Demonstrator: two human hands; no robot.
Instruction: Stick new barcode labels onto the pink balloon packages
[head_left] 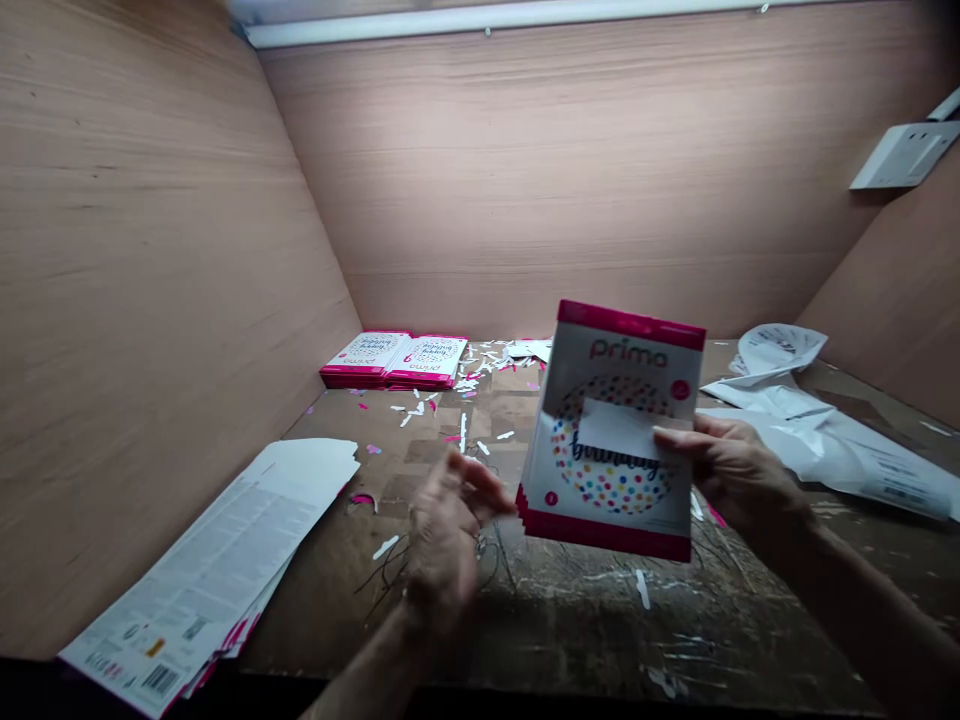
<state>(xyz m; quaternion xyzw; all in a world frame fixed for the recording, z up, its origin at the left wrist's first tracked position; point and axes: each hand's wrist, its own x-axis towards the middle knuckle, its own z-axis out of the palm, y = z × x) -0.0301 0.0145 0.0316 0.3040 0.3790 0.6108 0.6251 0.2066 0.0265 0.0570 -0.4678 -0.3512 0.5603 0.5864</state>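
Note:
My right hand (742, 470) grips a stack of printed packaging cards (622, 500) by its right edge, thumb on the front. The cards are white with pink bands, the word "prima" and a ring of coloured dots around "birthday". A small blank white slip (619, 428) lies across the front of the top card, by the thumb. My left hand (446, 530) is at the lower left corner of the stack, somewhat blurred. Its fingers reach toward that edge with nothing held; whether they touch it I cannot tell. The stack's left edges are slightly fanned.
Two piles of similar cards (427, 358) sit at the back left. Flat unfolded card sheets (232, 540) lie at the front left. Paper scraps (463, 432) litter the brown tabletop (570, 620). A crumpled white plastic bag (840, 440) lies right; wooden panels (562, 180) enclose the space.

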